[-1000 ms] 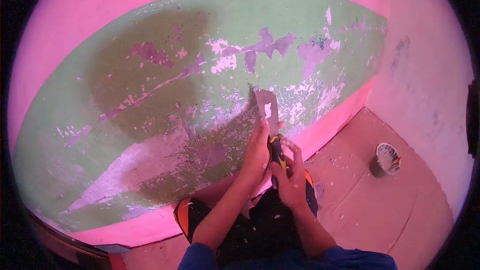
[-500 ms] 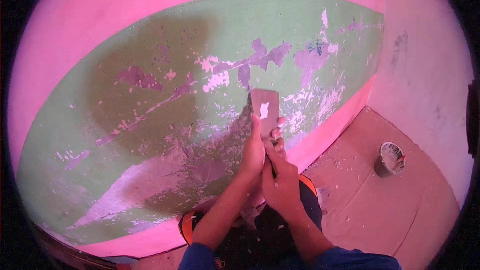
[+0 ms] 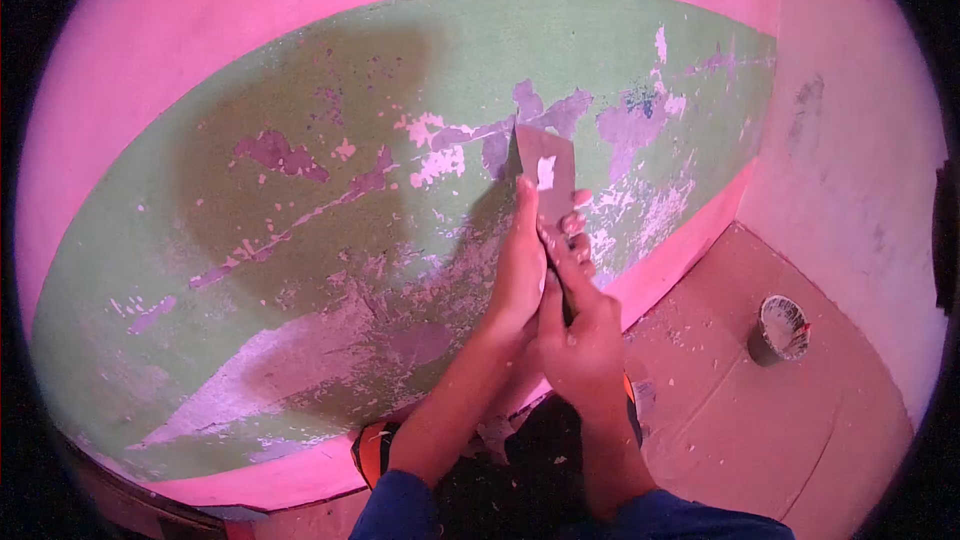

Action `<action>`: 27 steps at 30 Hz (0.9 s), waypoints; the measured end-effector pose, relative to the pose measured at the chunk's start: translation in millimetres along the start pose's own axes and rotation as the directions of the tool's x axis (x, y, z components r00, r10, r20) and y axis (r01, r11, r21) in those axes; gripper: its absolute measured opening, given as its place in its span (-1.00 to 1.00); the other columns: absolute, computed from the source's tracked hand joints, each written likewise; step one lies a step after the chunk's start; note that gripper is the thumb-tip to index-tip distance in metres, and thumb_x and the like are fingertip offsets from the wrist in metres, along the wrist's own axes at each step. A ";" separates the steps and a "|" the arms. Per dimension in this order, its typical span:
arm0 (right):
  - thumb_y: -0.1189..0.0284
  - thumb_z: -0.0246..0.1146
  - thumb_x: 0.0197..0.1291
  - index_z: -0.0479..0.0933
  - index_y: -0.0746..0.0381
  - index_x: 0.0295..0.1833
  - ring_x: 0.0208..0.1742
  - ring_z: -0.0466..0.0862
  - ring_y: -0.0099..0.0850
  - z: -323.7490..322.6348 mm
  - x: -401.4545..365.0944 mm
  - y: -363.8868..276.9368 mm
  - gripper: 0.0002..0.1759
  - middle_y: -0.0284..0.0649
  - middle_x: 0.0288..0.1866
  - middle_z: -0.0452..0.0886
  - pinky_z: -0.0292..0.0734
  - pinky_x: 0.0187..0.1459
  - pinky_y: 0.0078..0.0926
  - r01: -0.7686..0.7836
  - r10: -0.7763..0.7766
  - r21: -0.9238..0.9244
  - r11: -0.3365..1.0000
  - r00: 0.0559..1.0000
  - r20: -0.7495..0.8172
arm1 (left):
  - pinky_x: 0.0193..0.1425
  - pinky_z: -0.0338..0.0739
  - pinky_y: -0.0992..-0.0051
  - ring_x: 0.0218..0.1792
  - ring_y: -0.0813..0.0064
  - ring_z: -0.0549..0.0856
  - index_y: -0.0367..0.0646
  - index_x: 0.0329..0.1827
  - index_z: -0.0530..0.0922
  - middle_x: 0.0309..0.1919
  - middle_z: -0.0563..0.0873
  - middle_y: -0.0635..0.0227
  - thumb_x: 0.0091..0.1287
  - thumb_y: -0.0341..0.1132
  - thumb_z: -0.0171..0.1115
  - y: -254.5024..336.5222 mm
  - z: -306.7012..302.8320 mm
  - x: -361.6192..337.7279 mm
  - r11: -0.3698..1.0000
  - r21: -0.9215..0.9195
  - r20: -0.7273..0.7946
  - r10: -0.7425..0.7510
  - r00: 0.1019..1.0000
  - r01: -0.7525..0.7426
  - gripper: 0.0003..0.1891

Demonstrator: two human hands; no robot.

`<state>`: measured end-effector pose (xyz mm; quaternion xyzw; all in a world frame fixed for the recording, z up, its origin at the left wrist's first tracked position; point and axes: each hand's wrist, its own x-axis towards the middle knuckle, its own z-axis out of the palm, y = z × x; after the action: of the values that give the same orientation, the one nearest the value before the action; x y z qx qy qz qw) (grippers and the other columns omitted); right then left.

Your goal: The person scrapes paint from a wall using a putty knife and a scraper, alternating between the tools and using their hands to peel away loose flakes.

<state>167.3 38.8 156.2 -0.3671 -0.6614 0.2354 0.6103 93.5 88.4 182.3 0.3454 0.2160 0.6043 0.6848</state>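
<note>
Both of my hands are on one broad-bladed scraper (image 3: 556,152), its blade tip pointing up at the wall. My right hand (image 3: 580,335) is wrapped round the handle, with the forefinger laid along it. My left hand (image 3: 518,275) supports the blade from behind, its thumb on the near edge and its fingertips showing past the far edge. A pale flake sticks to the blade. The blade's top corner overlaps a bare purplish patch (image 3: 497,155) in the peeling green wall paint (image 3: 455,50).
A small bucket (image 3: 765,345) with pale residue inside stands on the floor (image 3: 700,380) at right, near the plain side wall (image 3: 850,140). Paint flakes lie scattered over the floor. Pink paint (image 3: 250,0) borders the green area. My shadow falls across the wall's left part.
Both hands and the scraper have moved up the wall and slightly right, bringing the blade from below the purplish patch to its edge. The grip looks the same.
</note>
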 end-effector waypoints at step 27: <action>0.52 0.07 0.08 0.38 0.23 0.14 -0.52 0.54 0.03 -15.5 7.8 -24.8 -0.57 0.11 -0.59 0.49 0.40 -0.46 -0.10 -0.002 0.051 -0.272 0.962 0.984 0.172 | -0.67 0.13 0.58 -0.73 0.61 0.26 -0.17 -0.20 0.37 -0.68 0.26 0.56 0.09 0.49 -0.27 7.8 16.4 -1.5 0.992 -0.115 -0.088 -0.068 0.994 0.058 -0.21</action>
<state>177.6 27.3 182.2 -0.4334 -0.7340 0.1828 0.4899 99.7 83.7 198.8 0.2712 0.2240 0.6087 0.7111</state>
